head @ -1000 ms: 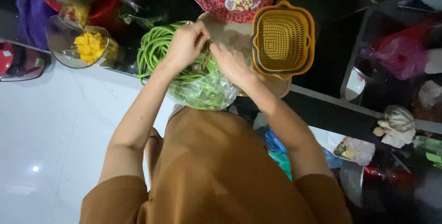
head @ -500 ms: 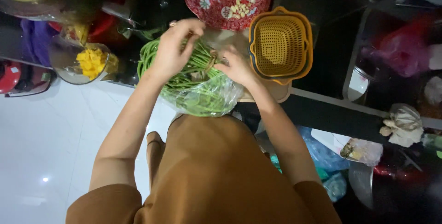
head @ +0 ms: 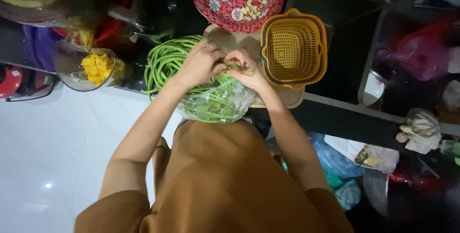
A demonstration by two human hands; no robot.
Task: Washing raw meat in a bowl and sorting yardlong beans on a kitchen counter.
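A bundle of long green beans (head: 163,63) lies coiled on the dark counter, partly inside a clear plastic bag (head: 218,103). My left hand (head: 201,63) and my right hand (head: 244,70) meet over the middle of the bundle, fingers pinched on the bean ends where a tie seems to hold them. Under the bundle sits a pale cutting board (head: 287,98).
A yellow square strainer basket (head: 293,48) stands right of the hands. Behind is a red patterned plate (head: 230,3) with peeled garlic cloves. A glass bowl of yellow pieces (head: 91,68) is at left. Plastic bags (head: 335,159) lie on the floor at right; white floor at left.
Both hands have drawn together over the centre of the bean bundle; the left hand came down from the far side of the beans.
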